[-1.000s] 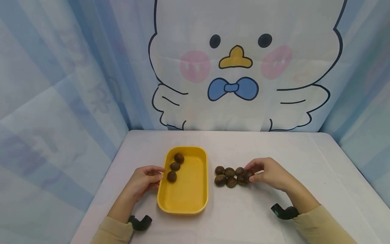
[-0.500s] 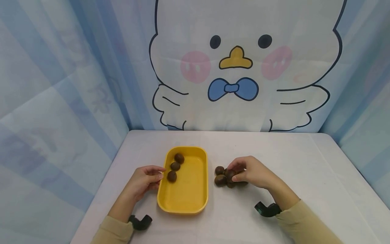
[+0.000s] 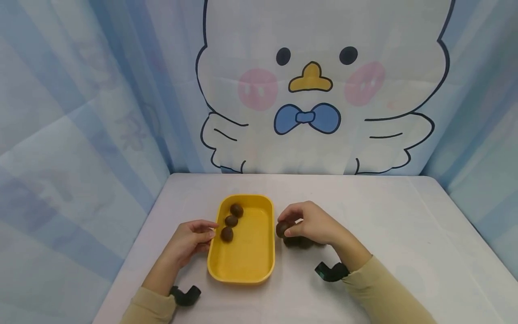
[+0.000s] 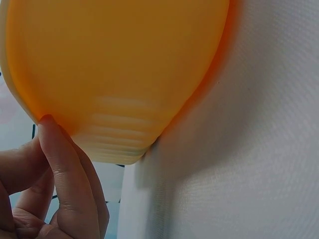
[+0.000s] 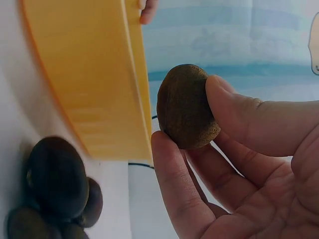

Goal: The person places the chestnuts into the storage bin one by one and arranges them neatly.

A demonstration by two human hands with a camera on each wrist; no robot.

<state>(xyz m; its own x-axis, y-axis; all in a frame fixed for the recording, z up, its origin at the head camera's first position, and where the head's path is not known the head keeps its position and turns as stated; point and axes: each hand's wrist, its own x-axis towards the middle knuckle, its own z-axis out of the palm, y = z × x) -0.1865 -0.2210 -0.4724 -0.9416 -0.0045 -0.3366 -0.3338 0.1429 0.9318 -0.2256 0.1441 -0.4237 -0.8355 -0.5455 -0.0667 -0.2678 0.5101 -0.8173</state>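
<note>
Between thumb and fingertips, my right hand pinches a brown chestnut, held up beside the right rim of the yellow tray. Under that hand lie more chestnuts on the table, partly hidden by it; the right wrist view shows several dark ones clustered by the tray wall. Inside the tray, 3 chestnuts sit in a row along the left side. My left hand grips the tray's left rim, its fingertips at the edge in the left wrist view.
A white table carries everything. Behind it hangs a curtain with a cartoon bird, and blue-and-white cloth closes off the left side. Each wrist wears a black camera mount.
The right hand has carried its chestnut leftward over the pile, from the pile's right end to beside the tray's right rim. My left hand and the tray hold their place.
</note>
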